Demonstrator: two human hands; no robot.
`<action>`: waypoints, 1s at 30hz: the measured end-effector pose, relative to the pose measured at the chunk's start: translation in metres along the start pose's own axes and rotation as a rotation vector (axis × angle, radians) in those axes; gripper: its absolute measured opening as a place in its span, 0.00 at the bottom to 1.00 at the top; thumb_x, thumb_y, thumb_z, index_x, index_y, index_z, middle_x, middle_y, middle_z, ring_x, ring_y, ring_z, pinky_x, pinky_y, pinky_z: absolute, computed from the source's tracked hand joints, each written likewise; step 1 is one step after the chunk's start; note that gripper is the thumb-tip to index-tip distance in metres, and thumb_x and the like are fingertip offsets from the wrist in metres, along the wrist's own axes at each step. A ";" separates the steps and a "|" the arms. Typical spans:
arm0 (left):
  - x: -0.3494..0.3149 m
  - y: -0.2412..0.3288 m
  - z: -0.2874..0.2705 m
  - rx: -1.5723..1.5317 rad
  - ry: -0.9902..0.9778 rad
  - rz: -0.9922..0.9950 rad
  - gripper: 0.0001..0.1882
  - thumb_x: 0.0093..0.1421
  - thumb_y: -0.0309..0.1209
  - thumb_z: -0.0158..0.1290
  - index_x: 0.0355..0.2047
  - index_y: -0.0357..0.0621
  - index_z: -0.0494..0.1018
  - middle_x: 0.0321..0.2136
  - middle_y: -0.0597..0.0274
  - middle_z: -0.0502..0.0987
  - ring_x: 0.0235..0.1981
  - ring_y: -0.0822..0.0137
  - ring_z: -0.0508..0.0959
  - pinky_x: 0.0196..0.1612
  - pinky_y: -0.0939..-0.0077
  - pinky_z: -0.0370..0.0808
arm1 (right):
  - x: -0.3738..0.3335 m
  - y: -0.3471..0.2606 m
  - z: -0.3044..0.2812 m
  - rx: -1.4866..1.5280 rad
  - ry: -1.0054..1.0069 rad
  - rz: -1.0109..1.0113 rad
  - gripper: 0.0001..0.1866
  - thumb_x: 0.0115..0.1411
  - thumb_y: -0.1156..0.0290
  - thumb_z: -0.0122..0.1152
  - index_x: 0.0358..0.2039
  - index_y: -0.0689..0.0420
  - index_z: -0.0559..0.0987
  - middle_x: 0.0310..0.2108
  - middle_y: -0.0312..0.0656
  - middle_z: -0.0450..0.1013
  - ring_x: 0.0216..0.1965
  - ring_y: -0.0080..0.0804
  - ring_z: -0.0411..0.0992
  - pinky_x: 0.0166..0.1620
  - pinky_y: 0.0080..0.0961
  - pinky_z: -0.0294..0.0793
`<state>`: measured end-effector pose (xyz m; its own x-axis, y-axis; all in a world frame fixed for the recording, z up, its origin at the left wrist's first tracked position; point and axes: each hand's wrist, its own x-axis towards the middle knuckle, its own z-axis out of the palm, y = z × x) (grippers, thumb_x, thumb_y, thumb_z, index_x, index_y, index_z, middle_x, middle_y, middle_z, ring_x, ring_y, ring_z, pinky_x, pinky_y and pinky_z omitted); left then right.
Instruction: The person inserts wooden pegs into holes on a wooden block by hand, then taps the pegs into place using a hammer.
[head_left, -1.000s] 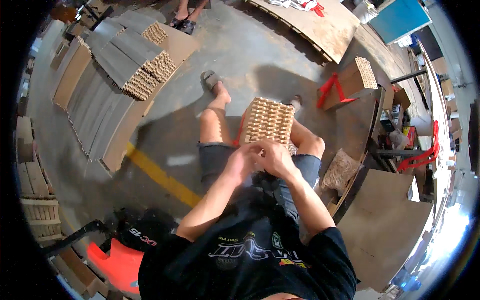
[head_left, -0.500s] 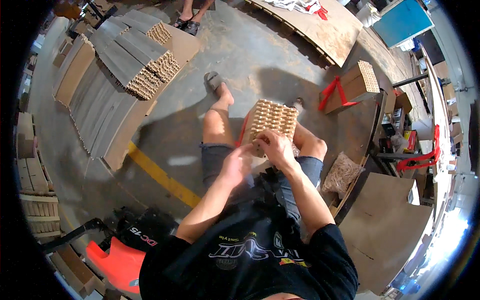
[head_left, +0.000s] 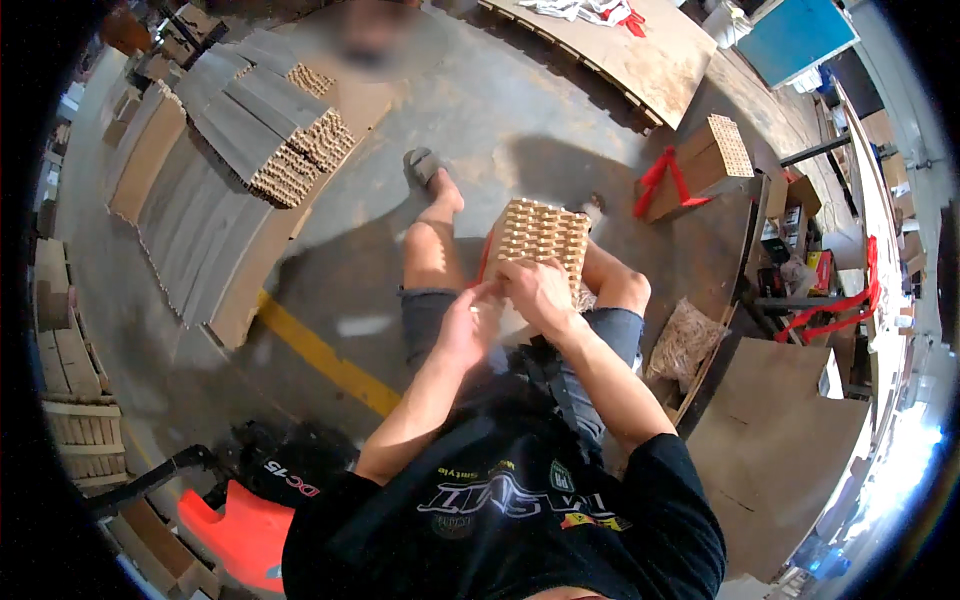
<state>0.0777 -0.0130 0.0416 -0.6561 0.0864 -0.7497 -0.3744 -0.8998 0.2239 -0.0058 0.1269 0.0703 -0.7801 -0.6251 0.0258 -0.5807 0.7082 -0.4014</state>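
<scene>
A bundle of slats (head_left: pixel 543 236) stands between my knees, its upper end showing rows of small pale wooden pegs or plugs. A red strap (head_left: pixel 487 255) shows at its left side. My right hand (head_left: pixel 543 300) lies at the near edge of that end, fingers bent together over the pegs. My left hand (head_left: pixel 472 325) is just left of it, palm turned up and fingers curled, the fingertips of both hands meeting. What either hand pinches is too small to make out. Next to my right knee lies a clear bag of small wooden pieces (head_left: pixel 686 345).
A similar bundle with a red strap (head_left: pixel 698 172) stands at the right. Long grey slats (head_left: pixel 262 115) are stacked on the left. A low board platform (head_left: pixel 620 50) stands ahead, a cardboard sheet (head_left: pixel 770 440) at lower right. A red and black machine (head_left: pixel 235 530) is behind my left side.
My right hand has shifted slightly left along the bundle's near edge. The left hand has turned a little more palm-up. The bundle stays between my knees.
</scene>
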 end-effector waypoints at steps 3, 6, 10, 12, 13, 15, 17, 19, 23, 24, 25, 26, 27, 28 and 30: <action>0.009 -0.003 -0.012 -0.082 -0.060 0.013 0.19 0.73 0.38 0.40 0.50 0.42 0.76 0.37 0.64 0.80 0.32 0.71 0.80 0.27 0.77 0.74 | -0.013 0.002 -0.005 0.220 0.053 0.073 0.09 0.60 0.64 0.64 0.39 0.52 0.83 0.35 0.41 0.81 0.36 0.44 0.80 0.42 0.40 0.77; 0.009 -0.005 -0.010 -0.221 -0.133 0.014 0.17 0.72 0.37 0.43 0.50 0.41 0.76 0.38 0.62 0.81 0.36 0.67 0.81 0.36 0.71 0.80 | -0.043 -0.016 -0.015 0.459 0.042 0.371 0.13 0.59 0.60 0.67 0.42 0.51 0.84 0.36 0.45 0.81 0.37 0.46 0.80 0.42 0.40 0.79; 0.001 -0.009 0.006 -0.185 -0.087 0.004 0.16 0.72 0.37 0.45 0.49 0.41 0.76 0.39 0.61 0.80 0.40 0.64 0.81 0.44 0.65 0.81 | -0.067 -0.041 -0.019 0.443 -0.002 0.315 0.12 0.57 0.61 0.69 0.41 0.49 0.85 0.38 0.46 0.81 0.39 0.48 0.80 0.42 0.40 0.79; 0.003 -0.013 0.010 -0.149 -0.053 0.000 0.16 0.72 0.38 0.45 0.49 0.41 0.76 0.40 0.61 0.79 0.40 0.64 0.81 0.43 0.65 0.81 | -0.071 -0.036 -0.017 0.448 0.061 0.247 0.13 0.57 0.63 0.69 0.42 0.48 0.85 0.38 0.46 0.81 0.39 0.48 0.80 0.42 0.40 0.80; 0.006 -0.014 0.005 -0.158 -0.083 -0.004 0.16 0.72 0.38 0.46 0.48 0.41 0.76 0.40 0.60 0.79 0.40 0.63 0.81 0.44 0.65 0.81 | -0.072 -0.034 -0.014 0.448 0.114 0.163 0.13 0.57 0.64 0.70 0.43 0.48 0.85 0.39 0.46 0.81 0.39 0.48 0.80 0.42 0.40 0.80; 0.010 -0.020 0.006 -0.143 -0.118 -0.043 0.16 0.72 0.38 0.46 0.47 0.41 0.76 0.40 0.60 0.79 0.39 0.63 0.81 0.44 0.66 0.82 | -0.081 -0.023 0.006 0.422 0.211 0.133 0.14 0.57 0.67 0.70 0.45 0.48 0.84 0.40 0.47 0.81 0.39 0.48 0.80 0.41 0.40 0.80; 0.000 -0.022 0.016 -0.079 -0.107 -0.031 0.15 0.72 0.38 0.46 0.46 0.40 0.76 0.40 0.59 0.79 0.39 0.63 0.81 0.44 0.67 0.82 | -0.081 -0.023 0.010 0.453 0.190 0.163 0.13 0.58 0.67 0.69 0.44 0.51 0.83 0.39 0.49 0.81 0.38 0.50 0.80 0.41 0.39 0.80; -0.009 -0.026 0.024 -0.080 -0.078 -0.044 0.16 0.72 0.38 0.44 0.46 0.40 0.76 0.40 0.59 0.79 0.39 0.65 0.81 0.44 0.68 0.82 | -0.081 -0.026 0.010 0.517 0.205 0.265 0.12 0.60 0.67 0.67 0.44 0.54 0.82 0.38 0.49 0.81 0.37 0.47 0.80 0.41 0.37 0.80; -0.012 -0.028 0.025 -0.116 -0.094 -0.059 0.16 0.73 0.38 0.43 0.46 0.41 0.76 0.40 0.59 0.79 0.39 0.64 0.81 0.45 0.65 0.82 | -0.079 -0.029 -0.017 0.875 0.200 0.481 0.10 0.66 0.70 0.61 0.44 0.61 0.79 0.34 0.48 0.81 0.35 0.34 0.80 0.41 0.31 0.79; -0.011 -0.028 0.023 -0.115 -0.126 -0.062 0.16 0.73 0.38 0.42 0.47 0.41 0.76 0.40 0.60 0.80 0.39 0.63 0.81 0.44 0.64 0.82 | -0.084 -0.022 -0.012 1.001 0.180 0.509 0.09 0.67 0.72 0.59 0.43 0.63 0.79 0.34 0.43 0.81 0.36 0.25 0.78 0.41 0.28 0.78; -0.008 -0.029 0.024 -0.108 -0.132 -0.070 0.16 0.73 0.38 0.42 0.47 0.41 0.76 0.40 0.60 0.80 0.39 0.63 0.81 0.44 0.64 0.82 | -0.089 -0.014 -0.008 1.193 0.224 0.547 0.10 0.66 0.72 0.60 0.44 0.63 0.79 0.35 0.40 0.81 0.38 0.24 0.78 0.44 0.27 0.78; -0.006 -0.030 0.022 -0.125 -0.079 -0.083 0.16 0.73 0.37 0.42 0.47 0.41 0.76 0.40 0.60 0.79 0.39 0.62 0.81 0.43 0.64 0.81 | -0.093 -0.004 -0.003 1.231 0.296 0.574 0.08 0.66 0.74 0.60 0.43 0.63 0.80 0.35 0.38 0.80 0.37 0.22 0.77 0.43 0.23 0.77; -0.002 -0.030 0.020 -0.142 -0.026 -0.097 0.15 0.73 0.37 0.43 0.47 0.41 0.76 0.39 0.60 0.79 0.38 0.62 0.81 0.42 0.63 0.81 | -0.098 0.006 0.001 1.267 0.368 0.602 0.06 0.66 0.77 0.60 0.42 0.63 0.80 0.35 0.36 0.80 0.37 0.19 0.76 0.42 0.19 0.75; 0.004 -0.030 0.011 -0.121 -0.023 -0.055 0.15 0.73 0.36 0.44 0.46 0.42 0.76 0.38 0.61 0.79 0.37 0.63 0.81 0.39 0.64 0.81 | -0.098 0.008 -0.010 1.235 0.369 0.636 0.06 0.66 0.77 0.61 0.42 0.63 0.80 0.35 0.35 0.80 0.36 0.18 0.76 0.42 0.18 0.76; 0.012 -0.031 0.000 -0.134 -0.097 -0.062 0.14 0.72 0.36 0.44 0.46 0.42 0.76 0.38 0.61 0.79 0.37 0.63 0.80 0.39 0.66 0.81 | -0.107 0.026 -0.013 1.036 0.393 0.716 0.06 0.65 0.74 0.63 0.41 0.62 0.81 0.33 0.35 0.80 0.35 0.18 0.76 0.41 0.17 0.75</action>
<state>0.0815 0.0163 0.0252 -0.6966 0.1787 -0.6948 -0.3300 -0.9398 0.0892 0.0594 0.2168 0.0687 -0.9555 0.0413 -0.2921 0.2950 0.1524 -0.9433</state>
